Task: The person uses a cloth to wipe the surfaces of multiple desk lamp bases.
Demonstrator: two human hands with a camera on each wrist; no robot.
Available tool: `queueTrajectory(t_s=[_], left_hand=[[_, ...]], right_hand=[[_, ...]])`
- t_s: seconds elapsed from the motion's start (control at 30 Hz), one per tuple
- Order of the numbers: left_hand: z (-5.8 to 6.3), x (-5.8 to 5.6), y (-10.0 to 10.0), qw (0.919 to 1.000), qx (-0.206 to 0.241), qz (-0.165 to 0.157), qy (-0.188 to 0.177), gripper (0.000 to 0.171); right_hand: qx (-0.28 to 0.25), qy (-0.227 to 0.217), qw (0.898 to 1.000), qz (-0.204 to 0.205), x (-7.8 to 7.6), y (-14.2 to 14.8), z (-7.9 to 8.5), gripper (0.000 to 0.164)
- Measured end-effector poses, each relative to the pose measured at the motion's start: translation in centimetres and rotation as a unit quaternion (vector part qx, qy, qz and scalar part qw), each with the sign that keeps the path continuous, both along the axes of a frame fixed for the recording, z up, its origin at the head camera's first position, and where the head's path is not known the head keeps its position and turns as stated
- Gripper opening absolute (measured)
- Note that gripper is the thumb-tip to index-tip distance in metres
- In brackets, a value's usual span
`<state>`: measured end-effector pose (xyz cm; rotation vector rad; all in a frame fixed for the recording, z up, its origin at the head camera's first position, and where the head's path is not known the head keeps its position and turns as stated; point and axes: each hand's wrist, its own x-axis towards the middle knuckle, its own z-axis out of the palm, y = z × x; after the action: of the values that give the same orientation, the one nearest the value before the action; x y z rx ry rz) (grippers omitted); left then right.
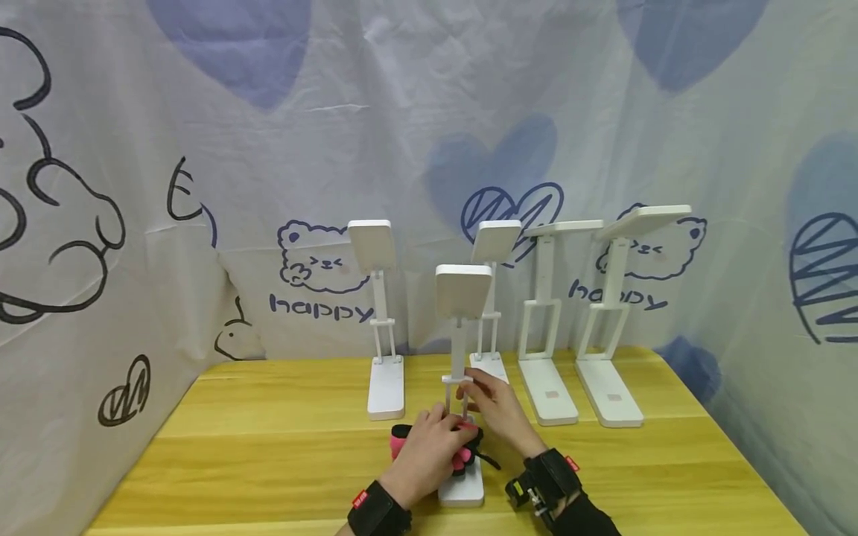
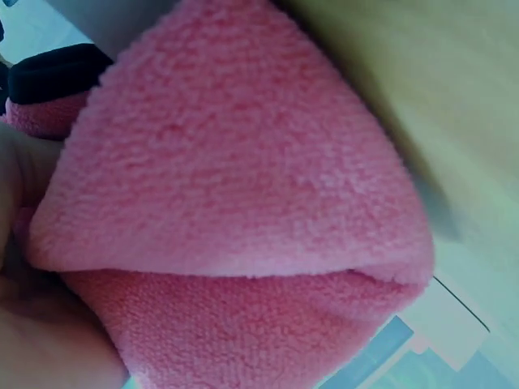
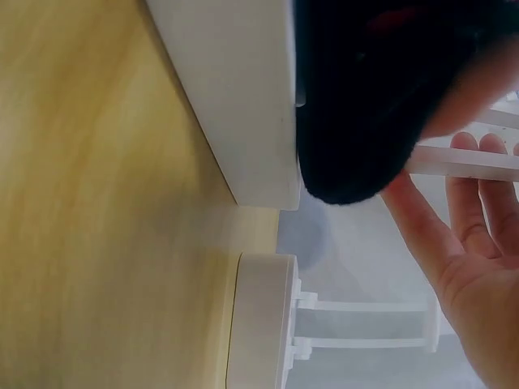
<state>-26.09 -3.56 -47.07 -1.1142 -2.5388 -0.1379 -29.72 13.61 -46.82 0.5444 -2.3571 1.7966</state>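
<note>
The left hand (image 1: 427, 451) gripped soft-looking cloth (image 2: 243, 162); the right hand (image 1: 501, 413) pinched the stand (image 1: 463, 292), seemingly light and stiff, best held by its frame (image 1: 454, 380).

Five white stands (image 1: 462, 290), two hands (image 1: 429, 450)

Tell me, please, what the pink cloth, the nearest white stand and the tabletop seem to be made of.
Pink cloth: probably terry or fleece, soft and matte, judging by its fuzzy pile.
Nearest white stand: probably plastic, smooth with rounded edges, though painted metal is possible.
Tabletop: wood or wood-look laminate, seemingly smooth, with streaky yellowish grain.
</note>
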Motion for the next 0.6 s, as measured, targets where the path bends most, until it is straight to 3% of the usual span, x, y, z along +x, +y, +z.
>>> queueTrajectory(t_s=[0.2, 0.43, 0.6], left_hand=[[0.1, 0.4, -0.1, 0.9997, -0.005, -0.022, -0.001, 0.036], [0.6, 0.6, -0.3, 0.9970, -0.010, -0.055, -0.053, 0.042], [0.9, 0.8, -0.5, 0.9936, -0.002, -0.074, -0.086, 0.047]], right_hand=[[-0.002, 0.000, 1.000, -0.005, 0.1, -0.1, -0.1, 0.033], [-0.002, -0.004, 1.000, -0.015, 0.1, -0.2, 0.0, 0.032], [0.007, -0.008, 1.000, -0.011, 0.9, -0.5, 1.3, 0.029]])
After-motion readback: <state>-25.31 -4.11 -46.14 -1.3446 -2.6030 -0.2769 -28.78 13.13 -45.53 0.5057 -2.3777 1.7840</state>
